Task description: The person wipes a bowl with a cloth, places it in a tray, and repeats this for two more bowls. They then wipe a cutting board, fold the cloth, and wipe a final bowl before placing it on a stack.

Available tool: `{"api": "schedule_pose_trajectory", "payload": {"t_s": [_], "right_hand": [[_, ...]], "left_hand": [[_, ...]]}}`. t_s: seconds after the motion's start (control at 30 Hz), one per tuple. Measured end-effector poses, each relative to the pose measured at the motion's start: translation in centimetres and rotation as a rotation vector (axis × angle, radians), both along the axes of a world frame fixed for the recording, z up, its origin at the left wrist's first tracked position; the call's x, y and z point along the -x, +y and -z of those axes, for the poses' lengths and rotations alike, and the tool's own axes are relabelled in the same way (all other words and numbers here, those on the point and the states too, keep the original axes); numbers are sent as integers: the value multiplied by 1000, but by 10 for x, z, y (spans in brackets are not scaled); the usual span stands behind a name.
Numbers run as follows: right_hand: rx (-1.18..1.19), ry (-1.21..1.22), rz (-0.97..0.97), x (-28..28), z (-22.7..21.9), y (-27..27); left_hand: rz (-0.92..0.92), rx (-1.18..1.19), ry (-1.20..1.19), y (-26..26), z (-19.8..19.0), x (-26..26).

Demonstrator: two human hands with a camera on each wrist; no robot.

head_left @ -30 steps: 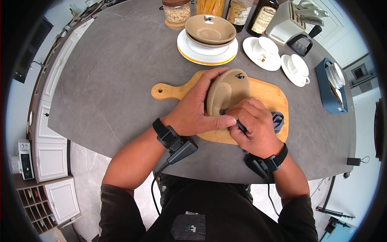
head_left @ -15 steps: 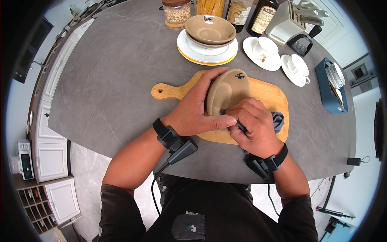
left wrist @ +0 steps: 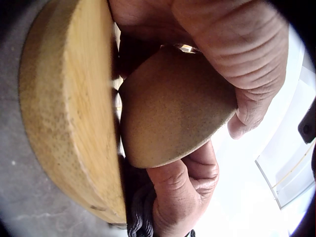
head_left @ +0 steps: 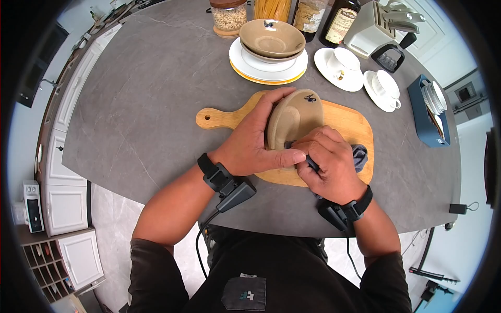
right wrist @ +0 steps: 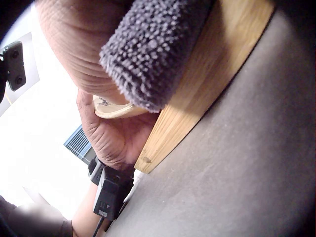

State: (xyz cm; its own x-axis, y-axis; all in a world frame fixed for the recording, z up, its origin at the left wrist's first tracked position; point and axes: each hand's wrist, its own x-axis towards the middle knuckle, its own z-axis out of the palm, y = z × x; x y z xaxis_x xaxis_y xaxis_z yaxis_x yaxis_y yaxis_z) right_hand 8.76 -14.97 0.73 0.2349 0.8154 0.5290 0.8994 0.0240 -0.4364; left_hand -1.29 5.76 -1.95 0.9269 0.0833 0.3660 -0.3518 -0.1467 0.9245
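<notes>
In the head view a brown bowl (head_left: 305,116) is tipped on its side over a wooden cutting board (head_left: 355,125), a small dark motif inside its rim. My left hand (head_left: 242,143) grips it, fingers behind the outside and thumb across the near rim. A dark grey cloth (head_left: 360,157) is bunched in my right hand (head_left: 331,161), whose curled fingers sit at the bowl's lower right edge. The left wrist view shows the bowl's outer wall (left wrist: 173,108) close to the board. In the right wrist view the fluffy cloth (right wrist: 153,54) hangs beside the board's edge.
Beyond the board stand stacked plates (head_left: 240,65) topped by brown bowls (head_left: 261,41). Two white cups on saucers (head_left: 319,65) are to their right, near a toaster (head_left: 362,31). Jars (head_left: 229,21) and a dark bottle (head_left: 340,23) line the back; a blue rack (head_left: 425,122) stands far right.
</notes>
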Motion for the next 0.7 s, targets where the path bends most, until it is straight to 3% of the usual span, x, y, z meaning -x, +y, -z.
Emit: {"api": "schedule_pose_trajectory", "payload": {"t_s": [0.7], "right_hand": [[-5,3,-3,0,0,0]], "left_hand": [[6,3,-1,0,0,0]]}}
